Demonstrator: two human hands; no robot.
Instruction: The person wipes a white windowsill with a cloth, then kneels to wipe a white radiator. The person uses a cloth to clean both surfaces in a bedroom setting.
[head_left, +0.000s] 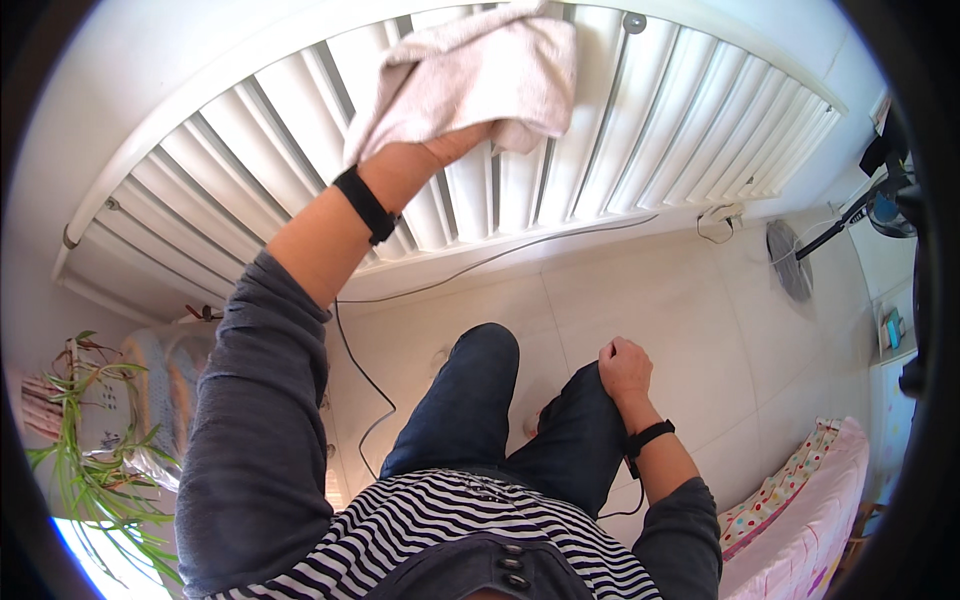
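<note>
My left hand (459, 144) reaches forward, mostly hidden under a pale pinkish cloth (480, 75) that it holds against a white column radiator (259, 142). The cloth drapes over the hand and covers several upper fins; only part of the hand by the wrist shows below it. My right hand (627, 369) rests on my right knee with its fingers curled in and nothing visible in it. Each wrist wears a black strap.
A dark cable (450, 279) runs below the radiator and along the tiled floor (660, 300). A fan on a round base (789, 261) stands at the right. Pink bedding (802, 517) lies lower right; a spider plant (97, 457) hangs at the left.
</note>
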